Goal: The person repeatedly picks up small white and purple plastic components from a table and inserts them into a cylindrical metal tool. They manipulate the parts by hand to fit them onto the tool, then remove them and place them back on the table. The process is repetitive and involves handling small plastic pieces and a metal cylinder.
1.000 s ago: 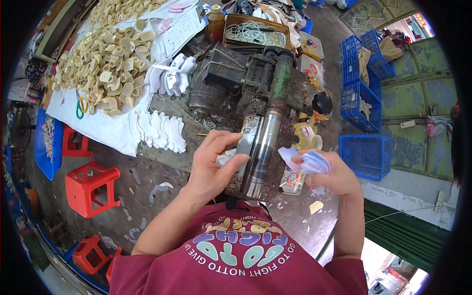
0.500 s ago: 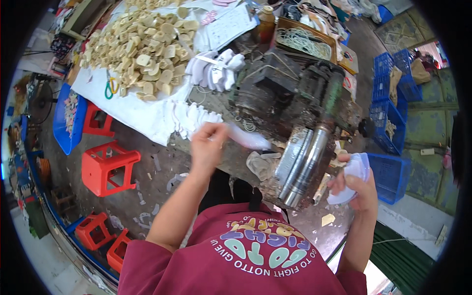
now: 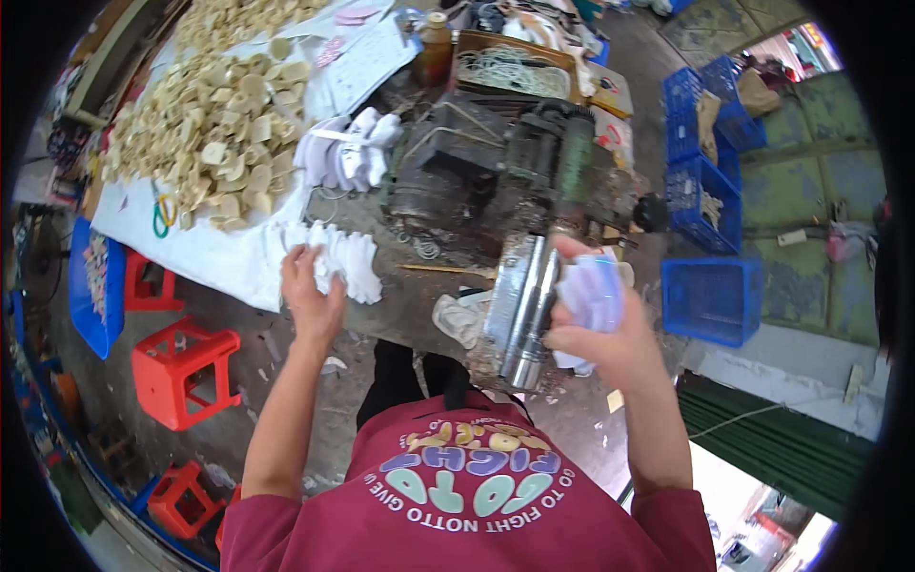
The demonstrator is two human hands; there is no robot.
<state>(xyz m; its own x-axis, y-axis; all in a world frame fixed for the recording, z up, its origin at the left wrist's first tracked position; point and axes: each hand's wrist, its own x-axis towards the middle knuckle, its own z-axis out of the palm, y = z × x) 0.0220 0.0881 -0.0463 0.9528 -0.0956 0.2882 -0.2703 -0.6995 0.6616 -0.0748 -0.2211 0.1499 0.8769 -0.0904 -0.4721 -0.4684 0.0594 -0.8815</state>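
Clasping one pale stack (image 3: 593,292) is the right hand (image 3: 620,345); the half-spread left hand (image 3: 313,303) touches one white row (image 3: 353,265).

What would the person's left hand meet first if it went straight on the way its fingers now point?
Most likely the row of white curved pieces on the table: the left hand has its fingertips over the row's edge in this view, though one picture cannot settle whether they touch.

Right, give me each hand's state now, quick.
Left hand: open, at the row of white pieces.
Right hand: closed around a stack of pale lilac pieces.
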